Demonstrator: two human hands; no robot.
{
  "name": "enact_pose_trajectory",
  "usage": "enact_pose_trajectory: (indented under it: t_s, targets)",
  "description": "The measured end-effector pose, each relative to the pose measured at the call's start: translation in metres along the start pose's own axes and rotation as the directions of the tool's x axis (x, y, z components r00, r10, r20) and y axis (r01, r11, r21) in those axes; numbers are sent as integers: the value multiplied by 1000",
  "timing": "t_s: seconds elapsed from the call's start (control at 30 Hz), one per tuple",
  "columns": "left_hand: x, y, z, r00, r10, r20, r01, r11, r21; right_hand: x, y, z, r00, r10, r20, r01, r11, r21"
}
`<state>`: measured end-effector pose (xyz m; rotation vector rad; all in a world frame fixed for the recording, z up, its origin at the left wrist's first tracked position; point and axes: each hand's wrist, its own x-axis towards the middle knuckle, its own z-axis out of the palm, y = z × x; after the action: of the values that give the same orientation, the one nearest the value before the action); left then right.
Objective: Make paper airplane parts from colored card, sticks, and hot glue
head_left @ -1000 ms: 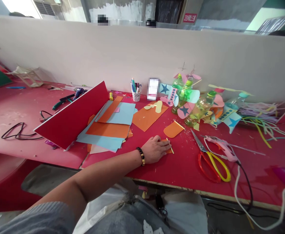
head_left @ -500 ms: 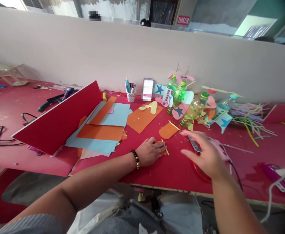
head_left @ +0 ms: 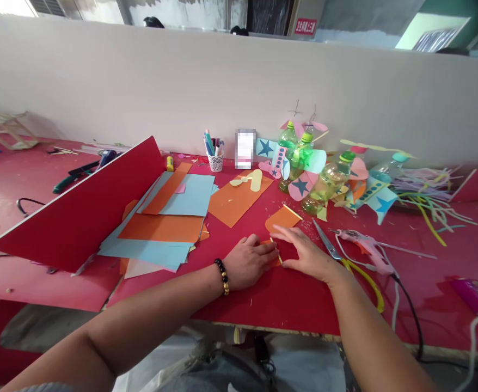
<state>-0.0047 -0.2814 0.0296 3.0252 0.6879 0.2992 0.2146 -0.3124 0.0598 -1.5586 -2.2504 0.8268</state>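
My left hand (head_left: 247,261) lies flat on a small orange paper piece (head_left: 273,262), covering most of it. A thin pale strip (head_left: 280,258) runs along that piece's right edge. My right hand (head_left: 306,255) is just to the right, thumb and fingers apart, its fingertips around the strip; whether they touch it I cannot tell. Just beyond the hands lies another orange piece (head_left: 282,218), rounded at one end, with a pale strip on its straight edge. Scissors with yellow handles (head_left: 329,242) lie beside my right hand, near a pink glue gun (head_left: 367,249).
Blue and orange paper sheets (head_left: 161,228) are stacked at left by a leaning red board (head_left: 87,212). Decorated plastic bottles (head_left: 320,188) stand at back right near coloured pipe cleaners (head_left: 427,190). A pen cup (head_left: 215,162) and phone (head_left: 245,148) stand at the back.
My right hand has moved left from over the scissors and come down by the strip. My left hand stays on the orange piece. The view has shifted slightly.
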Motion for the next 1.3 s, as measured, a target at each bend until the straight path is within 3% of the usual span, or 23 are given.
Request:
enact_pose_trajectory:
  t_s: [0.37,1.0,1.13,1.3]
  targets:
    - [0,2,-6,997,-75,11,75,996,-51,2,2,-2,998,44,52,-44,999,-11]
    - [0,1,-2,998,-48,27,49,999,-15,3,-2,-4,998,18,57,-17,999,-29]
    - [-1,-1,-1,1000,-15,9,16,999,-46,3,-2,-4,998,18,55,-17,1000,-23]
    - [-1,-1,-2,998,-59,-15,57,993,-105,3,-1,-3,998,32,56,-31,999,-16]
